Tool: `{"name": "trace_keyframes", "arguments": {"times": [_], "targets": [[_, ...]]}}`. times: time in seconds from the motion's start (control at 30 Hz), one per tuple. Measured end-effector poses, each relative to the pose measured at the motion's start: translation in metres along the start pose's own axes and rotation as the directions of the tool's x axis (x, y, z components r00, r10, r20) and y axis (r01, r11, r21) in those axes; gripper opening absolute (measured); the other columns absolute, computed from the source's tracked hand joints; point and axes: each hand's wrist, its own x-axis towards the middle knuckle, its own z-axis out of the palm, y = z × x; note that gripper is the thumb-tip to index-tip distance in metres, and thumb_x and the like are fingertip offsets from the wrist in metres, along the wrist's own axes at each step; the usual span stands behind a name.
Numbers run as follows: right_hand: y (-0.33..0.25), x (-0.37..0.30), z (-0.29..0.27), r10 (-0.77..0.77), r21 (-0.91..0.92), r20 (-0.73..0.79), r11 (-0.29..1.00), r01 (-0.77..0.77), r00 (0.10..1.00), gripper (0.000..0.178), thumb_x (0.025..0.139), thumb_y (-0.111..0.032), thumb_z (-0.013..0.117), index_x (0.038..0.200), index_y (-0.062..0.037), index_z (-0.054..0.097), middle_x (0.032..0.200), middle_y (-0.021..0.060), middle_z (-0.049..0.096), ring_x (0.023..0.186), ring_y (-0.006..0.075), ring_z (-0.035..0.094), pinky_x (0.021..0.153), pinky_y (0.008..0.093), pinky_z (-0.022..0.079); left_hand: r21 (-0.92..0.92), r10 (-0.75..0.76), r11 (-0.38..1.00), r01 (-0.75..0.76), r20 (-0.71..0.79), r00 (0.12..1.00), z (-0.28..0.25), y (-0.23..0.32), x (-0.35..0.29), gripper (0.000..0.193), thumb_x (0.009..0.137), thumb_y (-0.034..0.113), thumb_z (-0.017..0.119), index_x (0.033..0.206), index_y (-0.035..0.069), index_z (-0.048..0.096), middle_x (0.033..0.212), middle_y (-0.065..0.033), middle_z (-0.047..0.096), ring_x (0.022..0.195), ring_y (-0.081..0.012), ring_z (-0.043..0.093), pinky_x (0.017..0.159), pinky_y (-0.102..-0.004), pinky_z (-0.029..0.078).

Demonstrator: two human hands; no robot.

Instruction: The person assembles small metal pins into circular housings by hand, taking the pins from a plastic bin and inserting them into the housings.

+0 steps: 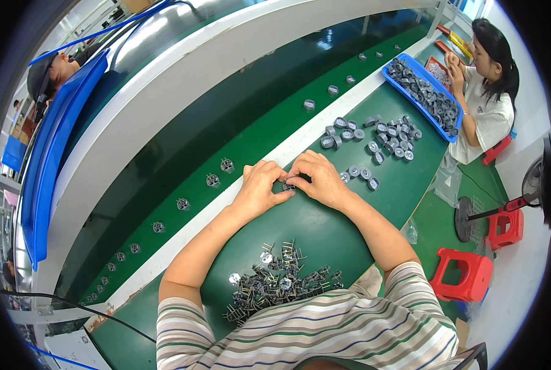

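Note:
Over the green table, my left hand point(261, 187) and my right hand point(317, 177) meet with their fingertips pinched around one small dark part with metal pins point(289, 186). Fingers cover most of it, so its exact kind does not show. Close to my body lies a heap of black parts with metal pins point(275, 287). Beyond my right hand, several round grey caps point(353, 171) lie loose, and a larger group of grey caps point(399, 137) spreads farther off.
Left of the table's white rail point(306, 139), a green conveyor belt point(269, 129) carries spaced-out parts. A blue tray point(433, 117) full of grey caps stands at the far right, beside a co-worker point(491, 92). Red stools point(464, 274) and a fan point(534, 179) stand on the right.

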Motion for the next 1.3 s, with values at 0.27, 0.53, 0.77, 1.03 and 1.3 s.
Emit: {"name": "trace_keyframes", "arguments": {"times": [0.27, 0.53, 0.77, 1.03, 1.3], "targets": [[-0.014, 0.001, -0.002, -0.146, -0.275, 0.012, 0.951, 0.143, 0.989, 0.013, 0.085, -0.009, 0.081, 0.092, -0.0069, 0.070, 0.090, 0.0035, 0.064, 0.090, 0.0262, 0.061, 0.081, 0.0390, 0.047, -0.034, -0.026, 0.999, 0.026, 0.003, 1.000, -0.001, 0.001, 0.001, 0.035, 0.076, 0.025, 0.093, 0.103, 0.010, 0.076, 0.097, -0.0029, 0.069, 0.106, -0.0228, 0.062, 0.094, -0.0411, 0.036], [-0.042, -0.009, -0.052, 0.003, 0.218, 0.697, 0.952, -0.216, 0.717, 0.060, 0.076, -0.025, 0.092, 0.124, -0.0069, 0.060, 0.115, 0.0128, 0.062, 0.096, 0.0294, 0.066, 0.083, 0.0453, 0.053, 0.203, -0.019, 0.977, 0.064, -0.217, 0.976, -0.028, -0.016, 0.010, 0.026, 0.081, 0.025, 0.086, 0.101, 0.010, 0.079, 0.100, -0.0048, 0.071, 0.105, -0.0257, 0.063, 0.094, -0.0444, 0.037], [-0.074, -0.020, -0.025, -0.193, 0.212, 0.816, 0.977, 0.028, 0.545, 0.068, 0.080, -0.019, 0.088, 0.136, -0.0148, 0.050, 0.122, 0.0161, 0.054, 0.103, 0.0393, 0.067, 0.090, 0.0521, 0.054, 0.501, -0.189, 0.803, 0.321, -0.297, 0.936, -0.044, -0.048, 0.025, 0.046, 0.076, 0.027, 0.091, 0.116, 0.011, 0.075, 0.109, -0.0079, 0.071, 0.110, -0.0298, 0.062, 0.095, -0.0502, 0.040], [-0.035, -0.011, -0.031, -0.059, 0.191, 0.620, 0.979, -0.077, 0.783, 0.011, 0.084, -0.005, 0.076, 0.092, -0.0021, 0.069, 0.095, 0.0120, 0.068, 0.092, 0.0321, 0.070, 0.080, 0.0454, 0.056, 0.159, 0.362, 0.926, -0.344, -0.111, 0.925, 0.013, 0.011, 0.094, 0.046, 0.085, 0.026, 0.085, 0.127, 0.014, 0.071, 0.132, -0.0070, 0.066, 0.126, -0.0282, 0.058, 0.103, -0.0473, 0.040], [-0.017, -0.011, -0.039, 0.041, 0.162, 0.506, 0.977, -0.141, 0.862, 0.013, 0.082, -0.006, 0.081, 0.085, 0.0022, 0.071, 0.086, 0.0143, 0.071, 0.083, 0.0300, 0.072, 0.076, 0.0412, 0.057, 0.065, 0.299, 0.953, -0.295, -0.059, 0.952, 0.028, 0.003, 0.099, 0.020, 0.085, 0.016, 0.082, 0.099, 0.011, 0.069, 0.109, -0.0045, 0.067, 0.110, -0.0269, 0.063, 0.089, -0.0431, 0.044]]}}
